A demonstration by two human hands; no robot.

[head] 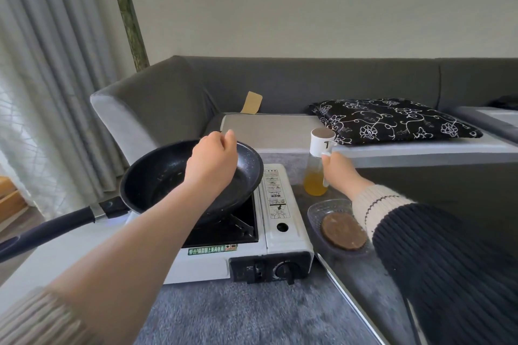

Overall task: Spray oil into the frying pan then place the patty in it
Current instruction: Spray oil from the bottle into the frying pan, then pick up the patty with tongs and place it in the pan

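A black frying pan sits on a white portable gas stove, its long dark handle pointing toward the lower left. My left hand hovers over the pan's far right side with the fingers curled in by the rim; I cannot tell whether it touches the rim. My right hand grips the oil spray bottle, which stands upright to the right of the stove, with yellow oil at the bottom and a white cap. A round brown patty lies on a clear glass plate in front of the bottle.
The stove's black control knob faces me. The stove and plate stand on a grey table surface with a metal edge at the right. Behind is a grey sofa with a black floral cushion. Curtains hang at the left.
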